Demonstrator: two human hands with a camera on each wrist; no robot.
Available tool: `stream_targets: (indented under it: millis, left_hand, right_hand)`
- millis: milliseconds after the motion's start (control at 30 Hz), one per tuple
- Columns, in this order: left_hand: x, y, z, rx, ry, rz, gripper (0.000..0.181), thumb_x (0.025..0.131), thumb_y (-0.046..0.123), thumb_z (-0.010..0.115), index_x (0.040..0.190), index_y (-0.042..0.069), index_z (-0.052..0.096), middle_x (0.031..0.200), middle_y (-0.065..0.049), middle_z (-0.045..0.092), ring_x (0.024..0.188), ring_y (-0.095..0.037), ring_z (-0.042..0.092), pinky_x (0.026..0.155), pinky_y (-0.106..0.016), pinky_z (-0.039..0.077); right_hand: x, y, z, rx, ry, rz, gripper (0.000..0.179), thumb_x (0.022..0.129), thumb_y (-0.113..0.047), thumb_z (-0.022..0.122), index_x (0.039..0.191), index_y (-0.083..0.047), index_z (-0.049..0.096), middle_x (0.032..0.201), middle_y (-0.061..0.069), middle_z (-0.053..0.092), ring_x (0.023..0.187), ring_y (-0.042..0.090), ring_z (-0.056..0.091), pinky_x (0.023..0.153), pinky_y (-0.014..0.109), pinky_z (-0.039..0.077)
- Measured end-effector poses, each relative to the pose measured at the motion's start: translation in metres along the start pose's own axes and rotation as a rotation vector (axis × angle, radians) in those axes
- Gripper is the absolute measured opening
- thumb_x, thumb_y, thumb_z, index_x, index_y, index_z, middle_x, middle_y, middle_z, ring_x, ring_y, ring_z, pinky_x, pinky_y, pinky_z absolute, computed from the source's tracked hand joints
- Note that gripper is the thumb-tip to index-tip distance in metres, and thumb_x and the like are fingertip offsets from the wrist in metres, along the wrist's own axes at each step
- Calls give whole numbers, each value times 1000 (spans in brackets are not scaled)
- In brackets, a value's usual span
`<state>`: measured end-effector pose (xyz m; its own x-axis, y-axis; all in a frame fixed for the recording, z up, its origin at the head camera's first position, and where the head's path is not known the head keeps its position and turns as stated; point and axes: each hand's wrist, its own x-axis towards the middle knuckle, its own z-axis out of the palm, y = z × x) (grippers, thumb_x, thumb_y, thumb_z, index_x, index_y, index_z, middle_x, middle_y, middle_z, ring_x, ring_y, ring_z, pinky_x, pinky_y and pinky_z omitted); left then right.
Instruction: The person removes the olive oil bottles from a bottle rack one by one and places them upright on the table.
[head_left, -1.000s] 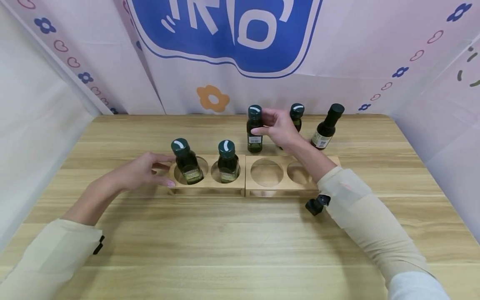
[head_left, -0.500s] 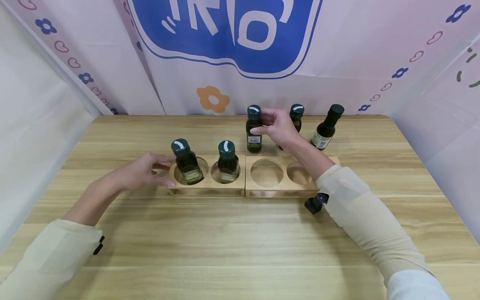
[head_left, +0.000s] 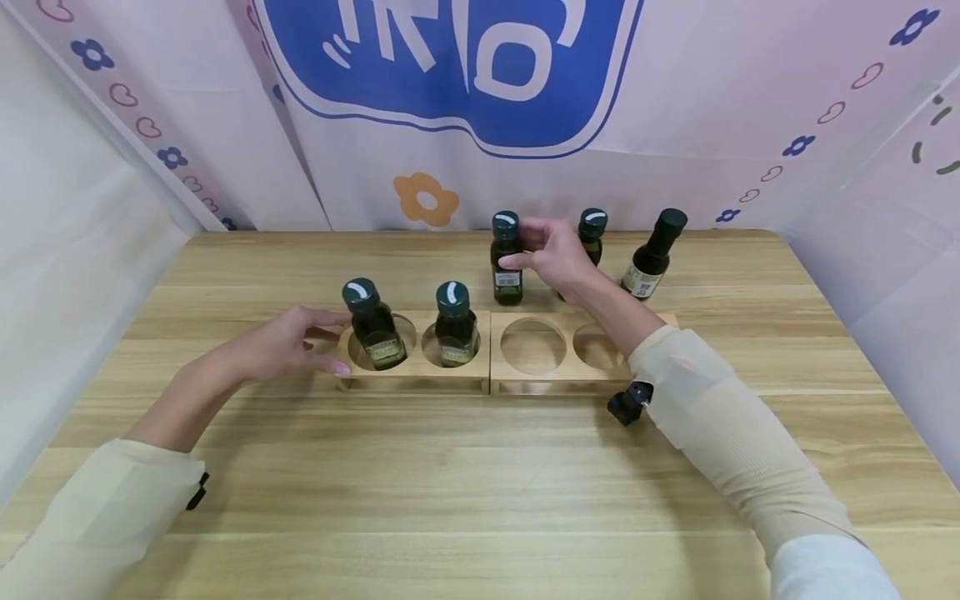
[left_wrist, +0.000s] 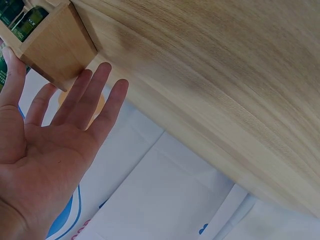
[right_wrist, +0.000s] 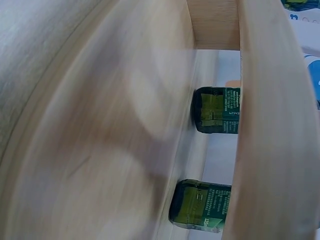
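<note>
My right hand [head_left: 555,257] holds a dark green glass bottle [head_left: 507,279] by its upper part, thumb in front and fingers behind; it stands upright behind the rack. With fingers fairly straight, my left hand [head_left: 288,346] touches the left end of a wooden bottle rack [head_left: 415,385]; the left wrist view shows the palm [left_wrist: 45,170] and the rack's end board [left_wrist: 62,45] at the fingertips. Two similar capped bottles sit in this rack, the left one [head_left: 378,337] tilted, the other [head_left: 456,333] nearer upright. A second rack [head_left: 566,387] adjoins it, with the table showing through its round holes.
Behind my right hand is another green-capped bottle [head_left: 592,237], partly covered. A slimmer black-capped bottle [head_left: 645,271] stands farther right. Bottle bases [right_wrist: 217,110] show under the rack's top board [right_wrist: 275,125] in the right wrist view. A printed cloth wall [head_left: 360,167] borders the table's back.
My right hand, forearm and the held bottle have shifted very slightly left. My left hand and the two racked bottles look the same.
</note>
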<state>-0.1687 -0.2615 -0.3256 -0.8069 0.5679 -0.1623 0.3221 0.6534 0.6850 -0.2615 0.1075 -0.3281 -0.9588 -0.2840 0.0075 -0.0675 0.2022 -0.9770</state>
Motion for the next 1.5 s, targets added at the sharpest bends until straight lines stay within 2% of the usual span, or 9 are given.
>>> stream_targets:
  millis: [400,667,933,1067,1200,1400,1500]
  left_hand:
    - [-1,0,0,-2,-9,-30,70,91,11,81,144,-19,45,149,-40,43,124,-58,57,101,-68,48]
    - [-1,1,0,-5,-5,-33,71,91,10,81,143,-20,45,149,-41,42,124,-58,56,101,-69,48]
    - [-1,1,0,-3,-7,-35,71,91,11,81,144,-20,44,149,-40,42,124,-58,56,102,-69,47]
    - [-1,1,0,-2,-8,-37,71,91,12,80,144,-20,44,150,-40,42,125,-58,56,102,-69,47]
    - [-1,1,0,-1,-8,-33,71,91,11,80,144,-20,44,149,-40,42,124,-58,56,102,-69,47]
    - [-1,1,1,2,-8,-30,71,91,12,80,144,-20,44,150,-40,42,124,-58,57,101,-68,48]
    - [-1,0,1,5,-6,-26,71,91,11,80,143,-20,45,149,-40,42,124,-58,57,101,-67,49]
  right_hand:
    - [0,2,-3,-2,8,14,52,90,9,75,139,1,63,138,19,66,130,29,62,108,37,52]
    - [-1,3,-4,-3,0,10,49,91,10,74,138,3,62,135,21,67,127,31,64,106,38,54]
    - [-5,-2,-4,-26,-27,-10,59,90,9,75,145,1,57,140,20,64,130,32,62,108,39,52]
    - [-8,-6,-6,-65,-23,-42,71,89,3,79,153,-7,50,154,14,53,142,30,51,117,40,44]
    - [-13,-11,-7,-119,-9,-106,78,89,-2,82,157,-10,45,162,11,43,149,27,41,121,34,37]
    - [-24,-24,-11,-202,11,-239,80,87,1,82,156,-3,43,158,14,49,147,22,44,122,28,35]
    - [-30,-31,-15,-196,18,-277,78,87,4,81,155,-1,44,158,14,48,147,21,45,122,29,34]
